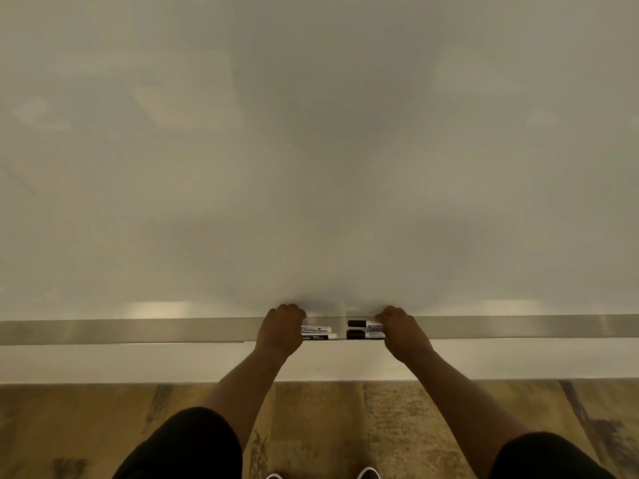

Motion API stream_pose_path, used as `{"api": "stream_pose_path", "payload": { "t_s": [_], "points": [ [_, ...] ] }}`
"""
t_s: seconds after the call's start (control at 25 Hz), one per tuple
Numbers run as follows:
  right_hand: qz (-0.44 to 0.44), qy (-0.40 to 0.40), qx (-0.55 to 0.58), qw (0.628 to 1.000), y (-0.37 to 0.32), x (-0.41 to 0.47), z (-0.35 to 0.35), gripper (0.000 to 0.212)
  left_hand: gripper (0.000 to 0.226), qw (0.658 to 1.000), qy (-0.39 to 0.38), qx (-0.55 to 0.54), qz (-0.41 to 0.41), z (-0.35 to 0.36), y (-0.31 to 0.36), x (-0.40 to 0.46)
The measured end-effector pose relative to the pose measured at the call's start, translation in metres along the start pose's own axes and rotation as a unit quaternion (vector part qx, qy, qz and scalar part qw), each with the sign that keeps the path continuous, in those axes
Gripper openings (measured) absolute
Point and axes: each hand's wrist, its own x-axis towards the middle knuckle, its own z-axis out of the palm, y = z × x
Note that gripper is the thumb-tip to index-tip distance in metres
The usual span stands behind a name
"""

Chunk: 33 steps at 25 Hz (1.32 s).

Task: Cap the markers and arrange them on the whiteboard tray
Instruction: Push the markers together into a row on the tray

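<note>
Metal whiteboard tray carries four markers lying lengthwise. Left hand curls its grip over the left pair; right hand likewise over the right pair, black caps pointing inward, both hands equally near.

Black-capped white markers, silver tray

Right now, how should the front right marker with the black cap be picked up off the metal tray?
Pinch the front right black-capped marker across its white barrel beside the cap, coming from above and the front: it lies flat along the metal tray, and the right hand covers its far end.
</note>
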Motion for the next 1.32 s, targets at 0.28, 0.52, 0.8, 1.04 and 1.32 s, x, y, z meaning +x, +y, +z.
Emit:
{"api": "stream_pose_path", "payload": {
  "t_s": [0.28, 0.52, 0.8, 1.04, 1.32],
  "points": [
    [0.002, -0.011, -0.014, 1.0, 0.012, 0.009, 0.006, 0.043, 0.022, 0.99, 0.029, -0.084, -0.114, 0.011, -0.026, 0.0],
    [-0.01, -0.014, -0.022, 1.0, 0.01, 0.01, 0.009, 0.044, 0.024, 0.975, 0.031, -0.156, -0.156, 0.008, -0.049, -0.001],
    [0.008, -0.038, -0.05, 0.998, -0.01, 0.016, 0.017, 0.03, 0.023, 0.967, -0.009, -0.191, -0.167, 0.011, -0.05, 0.001],
    [0.111, 0.002, -0.115, 0.987, 0.011, 0.004, 0.013, 0.028, 0.032, 0.955, -0.003, -0.212, -0.205, 0.013, -0.04, 0.003],
    [0.16, -0.007, -0.026, 0.987, 0.016, -0.003, 0.017, 0.028, 0.015, 0.948, 0.017, -0.227, -0.223, 0.017, -0.029, 0.002]
  ]
}}
